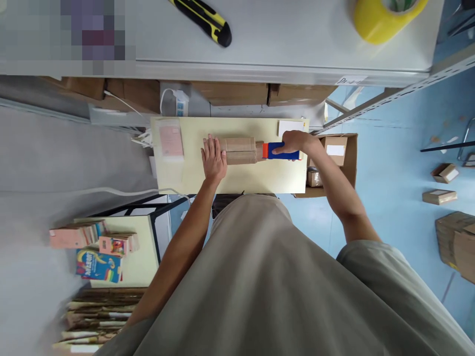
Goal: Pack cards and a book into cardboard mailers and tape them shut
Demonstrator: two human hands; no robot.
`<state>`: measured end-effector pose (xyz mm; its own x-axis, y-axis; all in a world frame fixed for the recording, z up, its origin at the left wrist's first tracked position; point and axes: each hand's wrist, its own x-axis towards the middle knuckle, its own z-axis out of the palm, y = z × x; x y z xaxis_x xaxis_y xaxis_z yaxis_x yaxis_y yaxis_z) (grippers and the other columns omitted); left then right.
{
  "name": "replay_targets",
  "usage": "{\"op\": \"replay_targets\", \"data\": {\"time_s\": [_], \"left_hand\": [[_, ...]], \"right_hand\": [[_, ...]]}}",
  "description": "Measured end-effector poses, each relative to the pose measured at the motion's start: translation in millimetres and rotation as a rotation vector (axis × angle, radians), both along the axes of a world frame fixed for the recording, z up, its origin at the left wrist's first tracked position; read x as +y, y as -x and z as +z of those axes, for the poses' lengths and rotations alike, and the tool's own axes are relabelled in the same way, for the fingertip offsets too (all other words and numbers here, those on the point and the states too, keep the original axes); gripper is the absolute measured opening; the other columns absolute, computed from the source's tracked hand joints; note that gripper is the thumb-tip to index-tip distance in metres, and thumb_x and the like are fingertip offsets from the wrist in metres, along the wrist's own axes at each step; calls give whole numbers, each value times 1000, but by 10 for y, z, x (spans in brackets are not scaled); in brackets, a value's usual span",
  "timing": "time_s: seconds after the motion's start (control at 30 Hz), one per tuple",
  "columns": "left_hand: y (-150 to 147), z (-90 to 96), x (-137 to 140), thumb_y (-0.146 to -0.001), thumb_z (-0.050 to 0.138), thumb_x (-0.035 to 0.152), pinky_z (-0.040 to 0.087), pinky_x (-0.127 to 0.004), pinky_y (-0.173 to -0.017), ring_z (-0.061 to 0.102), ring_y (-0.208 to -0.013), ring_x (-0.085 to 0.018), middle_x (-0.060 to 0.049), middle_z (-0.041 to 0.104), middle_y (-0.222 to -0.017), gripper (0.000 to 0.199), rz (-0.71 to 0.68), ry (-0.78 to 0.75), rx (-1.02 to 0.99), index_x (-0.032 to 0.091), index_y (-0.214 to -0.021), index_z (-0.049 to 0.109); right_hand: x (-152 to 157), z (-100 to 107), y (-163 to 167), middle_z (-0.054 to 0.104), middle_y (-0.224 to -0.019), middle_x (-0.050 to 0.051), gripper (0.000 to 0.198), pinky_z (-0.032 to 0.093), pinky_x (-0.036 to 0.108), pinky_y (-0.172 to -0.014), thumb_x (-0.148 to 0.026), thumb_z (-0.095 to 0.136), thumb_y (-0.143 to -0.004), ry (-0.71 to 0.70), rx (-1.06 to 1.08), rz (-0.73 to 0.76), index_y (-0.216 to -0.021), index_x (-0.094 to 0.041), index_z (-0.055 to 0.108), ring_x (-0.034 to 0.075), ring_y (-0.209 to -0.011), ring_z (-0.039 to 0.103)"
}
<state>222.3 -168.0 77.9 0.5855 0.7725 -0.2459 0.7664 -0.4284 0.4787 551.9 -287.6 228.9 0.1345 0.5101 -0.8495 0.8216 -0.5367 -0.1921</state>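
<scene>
On the pale yellow table (pixel 267 180) lies a long brown cardboard box (pixel 240 151) with a seam along its top. My left hand (pixel 214 160) rests flat on the box's left end, fingers stretched out. At the other end, my right hand (pixel 294 142) grips a blue tape dispenser (pixel 275 150) with an orange-red front. The dispenser's front is at the box's right end, where a narrower strip of brown (pixel 259 150) shows; whether this is tape or a flap I cannot tell.
A pink booklet (pixel 171 139) lies at the table's left, a white label sheet (pixel 285 127) at its far right. An open carton (pixel 351 163) with small boxes stands beside the table. On the shelf above are a utility knife (pixel 204 19) and yellow tape roll (pixel 374 22).
</scene>
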Motion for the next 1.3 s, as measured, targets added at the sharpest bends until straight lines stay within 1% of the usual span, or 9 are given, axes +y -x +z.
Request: {"op": "replay_targets", "data": {"time_s": [0.1, 0.2, 0.4, 0.5, 0.67, 0.8, 0.93, 1.17, 1.3], "left_hand": [[-8, 25, -9, -121, 23, 53, 2, -61, -149, 0, -185, -33, -18, 15, -196, 79, 2, 11, -12, 9, -185, 30], [-20, 47, -15, -120, 23, 54, 4, -62, -149, -1, -185, -33, -17, 15, -196, 79, 10, 29, -21, 9, -185, 30], [-26, 32, -16, -120, 22, 53, 2, -63, -149, -1, -185, -33, -16, 13, -196, 79, 6, 30, -31, 10, -185, 29], [-28, 1, -19, -120, 21, 55, 1, -62, -149, -2, -185, -31, -15, 13, -197, 78, 13, 25, -48, 12, -186, 29], [-39, -17, -33, -120, 23, 56, 1, -61, -149, -1, -185, -32, -15, 14, -197, 79, 23, 16, -62, 13, -186, 31], [-47, 20, -51, -120, 23, 53, 3, -63, -149, 0, -185, -34, -17, 14, -196, 78, 11, 9, -70, 10, -185, 31], [-56, 71, -69, -120, 22, 53, 4, -64, -149, 3, -185, -34, -20, 17, -195, 79, 9, -11, -69, 8, -184, 32], [-75, 95, -52, -120, 26, 48, 7, -65, -147, 6, -184, -36, -22, 18, -194, 77, -12, -48, -30, 6, -184, 32], [-83, 139, -55, -118, 29, 42, 12, -68, -146, 9, -184, -38, -23, 19, -194, 74, -27, -67, -8, 6, -183, 34]], "right_hand": [[43, -69, 29, 84, -85, 15, 72, 65, 42, -83, -80, 83, -95, 24, 10, -35, -115, -11, 84, 33, -84, 83], [31, -98, -27, 83, -85, 15, 74, 65, 42, -83, -83, 82, -93, 39, 53, -34, -111, -10, 84, 32, -81, 82], [1, -30, -240, 83, -92, 15, 75, 63, 41, -83, -86, 78, -94, -7, 76, 37, -108, -12, 85, 32, -89, 81], [9, -9, -245, 82, -90, 15, 76, 63, 40, -84, -87, 77, -94, -22, 55, 64, -109, -13, 85, 33, -90, 81], [34, -124, 7, 84, -92, 16, 72, 65, 43, -88, -79, 78, -99, -29, -108, 48, -118, -9, 83, 33, -93, 82], [78, -230, 335, 85, -119, 26, 64, 64, 45, -100, -62, 83, -101, -94, -272, 60, -133, -7, 80, 39, -114, 83], [112, -227, 624, 78, -143, 32, 57, 60, 45, -107, -48, 75, -108, -145, -311, 77, -145, -5, 75, 42, -134, 77], [89, -132, 829, 77, -145, 32, 47, 59, 41, -106, -39, 67, -112, -149, -310, 63, -144, -5, 76, 39, -135, 77], [27, -91, 960, 75, -147, 33, 39, 58, 41, -108, -27, 66, -110, -163, -298, 47, -141, -7, 78, 40, -142, 73]]}}
